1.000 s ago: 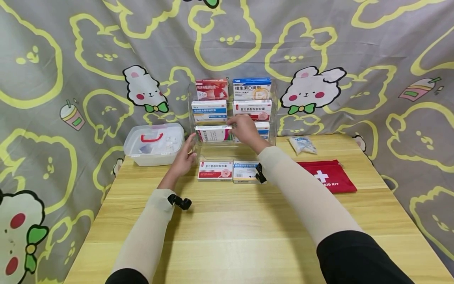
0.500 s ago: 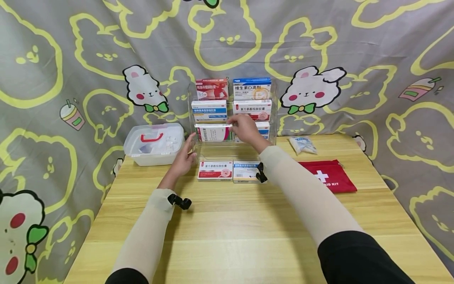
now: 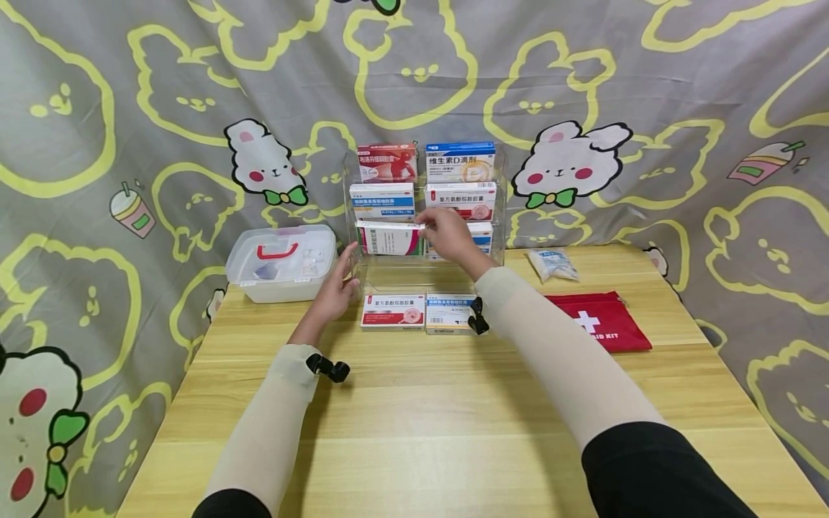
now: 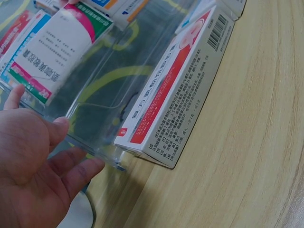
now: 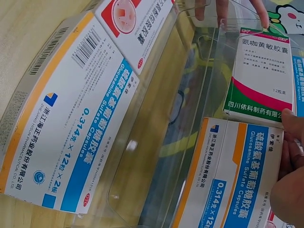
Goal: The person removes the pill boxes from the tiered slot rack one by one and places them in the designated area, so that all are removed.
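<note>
My right hand (image 3: 448, 234) pinches the upper right corner of a white medicine box (image 3: 388, 239) with magenta and green ends. This box stands slightly tilted in the lower left pocket of a clear plastic display rack (image 3: 382, 273). Beside it, a blue and orange medicine box (image 5: 228, 175) sits partly behind my right hand. My left hand (image 3: 334, 291) is at the rack's left side, its fingers extended and touching the edge. In the left wrist view, the thumb and fingers (image 4: 80, 173) are spread around the rack's lower corner.
Several medicine boxes fill the rack's upper tiers. A red-and-white box (image 3: 393, 311) and a blue-and-white box (image 3: 447, 313) lie before it. A lidded plastic case (image 3: 281, 262) stands left; a small packet (image 3: 553, 265) and red first aid pouch (image 3: 612, 324) lie right.
The magenta and green medicine box has risen slightly in its pocket, its right end higher than before. Both hands stay almost where they were.
</note>
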### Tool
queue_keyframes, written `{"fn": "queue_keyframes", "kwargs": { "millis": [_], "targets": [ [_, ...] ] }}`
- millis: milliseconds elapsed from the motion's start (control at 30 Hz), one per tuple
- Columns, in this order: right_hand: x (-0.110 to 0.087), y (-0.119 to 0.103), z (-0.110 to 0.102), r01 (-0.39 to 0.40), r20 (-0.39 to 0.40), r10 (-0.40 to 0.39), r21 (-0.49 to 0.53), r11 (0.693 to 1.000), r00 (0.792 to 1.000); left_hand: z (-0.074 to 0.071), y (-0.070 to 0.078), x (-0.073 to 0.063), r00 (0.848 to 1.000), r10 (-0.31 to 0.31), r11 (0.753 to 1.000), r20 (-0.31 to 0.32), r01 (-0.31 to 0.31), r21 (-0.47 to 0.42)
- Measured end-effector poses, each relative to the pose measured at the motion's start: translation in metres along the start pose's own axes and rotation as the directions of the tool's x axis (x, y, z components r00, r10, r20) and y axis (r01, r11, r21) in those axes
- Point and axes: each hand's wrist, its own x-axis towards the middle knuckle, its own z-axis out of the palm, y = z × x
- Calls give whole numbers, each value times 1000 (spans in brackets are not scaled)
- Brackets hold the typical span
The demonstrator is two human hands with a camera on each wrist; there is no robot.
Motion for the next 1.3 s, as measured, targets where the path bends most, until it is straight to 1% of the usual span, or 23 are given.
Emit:
{"fn": "queue_keyframes", "kwargs": {
  "millis": [100,267,467,700,900,1100,1200,1300],
  "targets": [
    [0,1,0,-6,-7,6,36,999,1000,0,1,0,1000,-3,1000,5,3,-8],
    [-2,2,-1,-10,-14,11,61,998,1000,0,1,-1,1000,2,1000,7,-2,-9],
    [-2,2,-2,-20,-23,22,100,995,999,0,0,0,1000,-19,1000,8,19,-2],
    [-2,3,-4,-33,-32,40,173,984,999,-1,-1,0,1000,-3,1000,0,3,9],
    [-2,1,-7,-51,-18,56,222,974,998,-1,-2,0,1000,16,999,-3,-15,43],
    [-1,-3,-11,-83,-13,91,283,955,996,-1,-1,1,1000,5,999,-4,-5,47],
    [0,-4,-13,-87,-11,95,298,950,995,-1,0,0,1000,2,999,-1,-2,36],
    [0,-4,-16,-81,-19,91,292,953,996,-1,0,1,1000,5,1000,4,-5,28]
  ]
}}
